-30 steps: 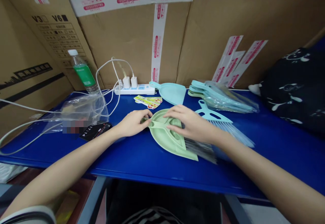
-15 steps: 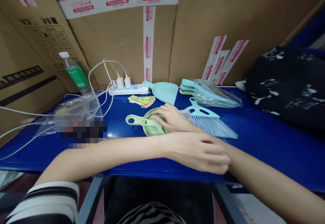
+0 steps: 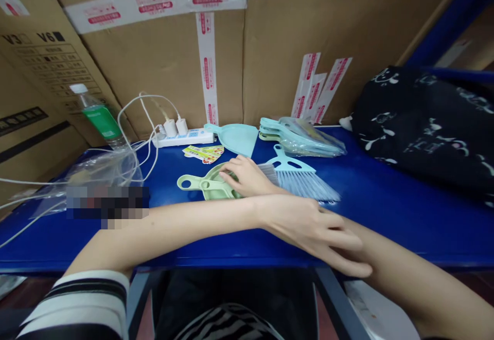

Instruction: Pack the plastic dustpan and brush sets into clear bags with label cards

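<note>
My left hand (image 3: 309,227) lies across my right forearm, its fingers stretched out and apart, with nothing in them. Beyond it, my right hand (image 3: 247,176) rests loosely over a light green dustpan (image 3: 212,192) and a small green brush with grey bristles (image 3: 269,173) lying in it. The right fingers are laid out with the thumb apart; they cover part of the brush and pan. Just to the right, a light blue hand brush (image 3: 293,164) lies flat, bristles pointing right. Behind the hands lies a light blue dustpan (image 3: 237,137).
Bagged blue and green dustpan sets (image 3: 304,137) lie at the back. Paper labels (image 3: 204,153), a power strip (image 3: 189,138) with white cables, a bottle (image 3: 101,119) and a plastic bag (image 3: 104,167) are on the left. A black patterned bag (image 3: 420,129) stands right. Cardboard (image 3: 162,62) walls the back.
My left hand has slid to the right along my right forearm, and its fingers have spread. My right hand stays on the green dustpan and brush. The whole view has shifted slightly.
</note>
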Demonstrator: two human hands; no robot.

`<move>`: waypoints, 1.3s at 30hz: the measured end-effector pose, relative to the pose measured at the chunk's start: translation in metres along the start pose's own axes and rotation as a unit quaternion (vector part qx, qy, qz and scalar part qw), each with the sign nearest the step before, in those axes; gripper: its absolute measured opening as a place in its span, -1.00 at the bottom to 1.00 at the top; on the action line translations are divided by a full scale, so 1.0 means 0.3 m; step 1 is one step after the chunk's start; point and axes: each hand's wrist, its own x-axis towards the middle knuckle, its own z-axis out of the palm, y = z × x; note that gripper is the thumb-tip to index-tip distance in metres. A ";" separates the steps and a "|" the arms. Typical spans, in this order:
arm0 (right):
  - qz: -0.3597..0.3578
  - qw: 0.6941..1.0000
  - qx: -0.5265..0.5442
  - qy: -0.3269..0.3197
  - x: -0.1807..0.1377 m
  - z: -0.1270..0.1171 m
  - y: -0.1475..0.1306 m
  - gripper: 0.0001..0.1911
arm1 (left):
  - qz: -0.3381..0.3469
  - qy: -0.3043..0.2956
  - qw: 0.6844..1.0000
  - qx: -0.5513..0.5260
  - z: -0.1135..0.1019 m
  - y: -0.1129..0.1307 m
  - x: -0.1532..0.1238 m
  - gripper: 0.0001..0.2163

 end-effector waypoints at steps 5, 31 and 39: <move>0.012 1.000 -0.014 0.000 -0.001 -0.003 -0.006 -0.74 | 0.006 -0.020 1.000 -0.006 0.000 -0.004 0.018 -0.65; 0.017 0.999 -0.016 0.023 0.001 0.009 0.004 -0.80 | 0.005 -0.084 0.996 -0.020 -0.002 -0.028 0.026 -0.56; 0.023 0.999 -0.011 0.020 -0.001 0.007 0.002 -0.82 | -0.015 -0.136 0.990 -0.019 -0.013 -0.024 0.036 -0.59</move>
